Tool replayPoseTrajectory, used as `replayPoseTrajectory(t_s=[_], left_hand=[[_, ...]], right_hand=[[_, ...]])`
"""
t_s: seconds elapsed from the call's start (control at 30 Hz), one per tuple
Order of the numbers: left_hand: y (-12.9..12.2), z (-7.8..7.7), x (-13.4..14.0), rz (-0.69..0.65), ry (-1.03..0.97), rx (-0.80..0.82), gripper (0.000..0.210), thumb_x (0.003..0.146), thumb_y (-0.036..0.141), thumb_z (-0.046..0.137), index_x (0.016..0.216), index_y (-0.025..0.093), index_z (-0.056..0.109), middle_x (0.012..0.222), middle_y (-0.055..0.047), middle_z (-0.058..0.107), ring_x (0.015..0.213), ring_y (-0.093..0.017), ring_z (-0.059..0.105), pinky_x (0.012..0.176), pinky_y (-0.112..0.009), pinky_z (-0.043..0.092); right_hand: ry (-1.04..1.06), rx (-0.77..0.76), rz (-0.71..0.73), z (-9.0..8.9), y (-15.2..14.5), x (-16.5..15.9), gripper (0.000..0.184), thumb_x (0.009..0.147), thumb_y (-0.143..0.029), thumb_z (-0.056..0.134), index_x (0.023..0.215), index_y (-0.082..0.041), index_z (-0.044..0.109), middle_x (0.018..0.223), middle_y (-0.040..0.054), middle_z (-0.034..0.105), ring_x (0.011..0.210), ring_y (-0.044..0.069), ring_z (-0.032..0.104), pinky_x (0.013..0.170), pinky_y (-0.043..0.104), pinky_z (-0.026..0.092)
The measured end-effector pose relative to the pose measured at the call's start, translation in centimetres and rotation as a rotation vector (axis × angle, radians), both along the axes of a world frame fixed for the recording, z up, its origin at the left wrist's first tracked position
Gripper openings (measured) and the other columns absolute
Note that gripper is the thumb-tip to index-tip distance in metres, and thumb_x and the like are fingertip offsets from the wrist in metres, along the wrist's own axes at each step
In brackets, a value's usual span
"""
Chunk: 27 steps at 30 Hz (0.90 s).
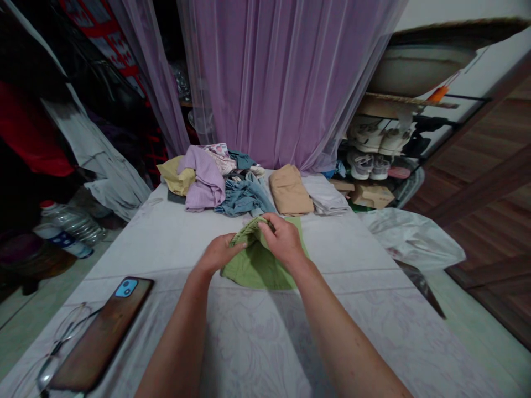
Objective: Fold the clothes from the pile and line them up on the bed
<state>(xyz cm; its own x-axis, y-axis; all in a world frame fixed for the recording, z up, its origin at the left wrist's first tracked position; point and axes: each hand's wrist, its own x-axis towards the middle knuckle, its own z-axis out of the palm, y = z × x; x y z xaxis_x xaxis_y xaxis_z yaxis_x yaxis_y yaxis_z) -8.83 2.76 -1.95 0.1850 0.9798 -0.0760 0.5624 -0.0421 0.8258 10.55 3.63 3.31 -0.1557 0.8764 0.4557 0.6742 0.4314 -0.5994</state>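
A green garment [265, 271] with a gathered, elastic-looking edge lies on the white cloth-covered surface [257, 331] in front of me. My left hand [219, 251] grips its gathered edge on the left, thumb on top. On the right, my right hand [283, 239] pinches the same edge, which is lifted off the surface and curved between both hands. Part of the garment stays flat below and beyond my right hand. Just past it sit a folded tan garment [290, 190] and a crumpled blue denim piece [244, 196]. What kind of garment the green one is, I cannot tell.
A heap with a lilac garment [204, 179] and a yellow cloth [176, 176] is at the back left. Folded white cloth [327, 196] lies right of the tan one. A phone [103, 334] and eyeglasses [62, 337] rest at the near left. Purple curtains [282, 83] hang behind.
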Motion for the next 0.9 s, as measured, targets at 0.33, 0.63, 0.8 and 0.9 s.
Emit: replayPoseTrajectory(t_s=[0.33, 0.63, 0.8, 0.9], left_hand=[[-0.2, 1.4, -0.6, -0.009, -0.263, 0.063, 0.032, 0.07, 0.038, 0.068, 0.095, 0.019, 0.069, 0.086, -0.001, 0.073, 0.087, -0.023, 0.066, 0.077, -0.031, 0.053], [0.4, 4.5, 0.2, 0.547, -0.848, 0.417, 0.041, 0.073, 0.047, 0.07, 0.099, 0.018, 0.058, 0.085, -0.002, 0.07, 0.075, -0.016, 0.067, 0.072, -0.027, 0.053], [2.3, 8.8, -1.0, 0.509, -0.855, 0.561, 0.035, 0.074, 0.045, 0.068, 0.097, 0.02, 0.059, 0.085, 0.0, 0.069, 0.081, -0.015, 0.066, 0.077, -0.027, 0.052], [3.3, 11.9, -1.3, 0.435, -0.801, 0.57, 0.035, 0.076, 0.047, 0.067, 0.097, 0.019, 0.061, 0.08, 0.0, 0.068, 0.075, -0.016, 0.065, 0.07, -0.027, 0.053]], right_hand=[[0.023, 0.12, -0.056, 4.8, 2.3, 2.8, 0.026, 0.089, -0.038, 0.046, 0.095, -0.021, 0.066, 0.081, 0.0044, 0.069, 0.075, 0.021, 0.061, 0.067, 0.029, 0.042], [0.122, 0.268, -0.004, 9.6, 3.7, 5.5, 0.02, 0.087, -0.038, 0.05, 0.089, -0.022, 0.063, 0.08, 0.0017, 0.065, 0.076, 0.018, 0.058, 0.07, 0.028, 0.042], [0.186, 0.243, 0.051, 10.5, 3.6, 6.4, 0.02, 0.086, -0.038, 0.051, 0.089, -0.021, 0.062, 0.077, 0.001, 0.065, 0.076, 0.018, 0.058, 0.072, 0.029, 0.043], [0.301, 0.211, 0.054, 10.7, 3.7, 7.1, 0.023, 0.085, -0.041, 0.053, 0.09, -0.021, 0.062, 0.078, 0.0011, 0.065, 0.075, 0.018, 0.058, 0.071, 0.029, 0.044]])
